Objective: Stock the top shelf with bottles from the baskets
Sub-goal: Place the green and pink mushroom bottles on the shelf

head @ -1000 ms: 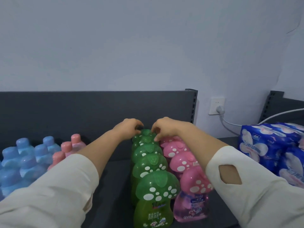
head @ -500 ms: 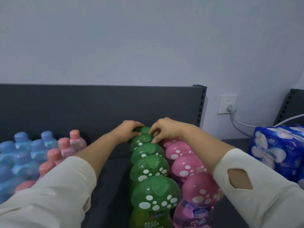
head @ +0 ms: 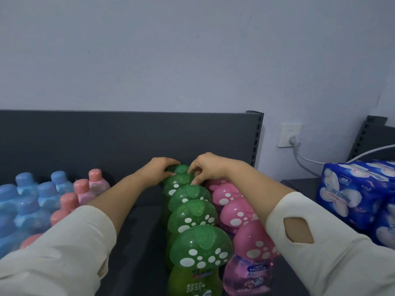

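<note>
Head: left hand (head: pixel 159 170), right hand (head: pixel 205 167) grip green bottle (head: pixel 181 168) (labels (head: pixel 193 289) blurred).

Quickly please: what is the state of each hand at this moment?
Left hand: fingers curled on the cap of the rearmost green bottle.
Right hand: fingers pinch the same cap from the other side.

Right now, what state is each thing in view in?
left hand: fingers curled round rear green bottle's cap.
right hand: fingers pinch the same cap.
rear green bottle: upright, capped, held.
other green bottles: upright, capped, in file.
pink mushroom-cap bottles: upright, capped.
blue bottles: upright, capped.
plug: in the socket.
</note>
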`<state>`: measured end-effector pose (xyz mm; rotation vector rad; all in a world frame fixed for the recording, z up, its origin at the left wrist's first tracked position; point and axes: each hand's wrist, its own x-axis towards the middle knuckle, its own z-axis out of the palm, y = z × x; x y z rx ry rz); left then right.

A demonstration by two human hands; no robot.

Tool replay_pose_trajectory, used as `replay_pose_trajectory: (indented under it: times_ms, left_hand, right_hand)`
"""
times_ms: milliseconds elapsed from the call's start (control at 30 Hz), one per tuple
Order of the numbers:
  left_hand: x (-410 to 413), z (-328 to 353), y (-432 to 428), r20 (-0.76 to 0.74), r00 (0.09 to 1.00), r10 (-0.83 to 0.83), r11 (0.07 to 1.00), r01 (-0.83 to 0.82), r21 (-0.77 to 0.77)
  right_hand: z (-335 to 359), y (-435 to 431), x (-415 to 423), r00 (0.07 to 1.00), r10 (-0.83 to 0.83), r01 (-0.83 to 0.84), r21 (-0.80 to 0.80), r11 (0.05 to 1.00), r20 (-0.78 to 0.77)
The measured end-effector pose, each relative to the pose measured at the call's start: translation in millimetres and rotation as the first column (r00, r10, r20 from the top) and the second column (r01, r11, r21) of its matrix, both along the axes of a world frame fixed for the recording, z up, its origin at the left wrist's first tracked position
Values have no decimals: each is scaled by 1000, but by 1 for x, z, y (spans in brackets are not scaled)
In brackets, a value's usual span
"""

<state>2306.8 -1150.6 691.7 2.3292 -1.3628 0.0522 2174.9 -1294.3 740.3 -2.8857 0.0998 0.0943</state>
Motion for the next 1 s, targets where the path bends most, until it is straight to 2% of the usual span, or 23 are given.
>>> replay_pose_trajectory:
  times_ms: [133,233,367,567,733,900,1000]
  left_hand:
    - [-3,1,1,39,998,45,999,-45,12]
    - [-8,10,1,23,999,42,999,-42,-17]
    - [-24,31,-16,58,998,-12,999,14,-33]
    - [-44,40,-63,101,987,-123,977,103,185]
    - [-47,37,-100,126,979,-158,951,117,287]
    - [-45,31,-117,171,983,-72,972,31,231]
    - [-44,27,-119,166,985,-43,973,3,232]
  right_hand:
    - [0,1,-3,1000,0,1,-24,1000,5]
    - [9,-7,-12,996,-26,25,14,1000,86]
    - [22,-37,-29,981,-92,105,-70,992,169]
    - [11,-68,-48,988,-153,154,-57,986,12]
    - [2,-84,-51,982,-181,179,48,983,51]
    - [-4,-98,-55,977,-213,213,170,962,-15]
    - [-8,-101,-55,973,-230,224,233,946,-3]
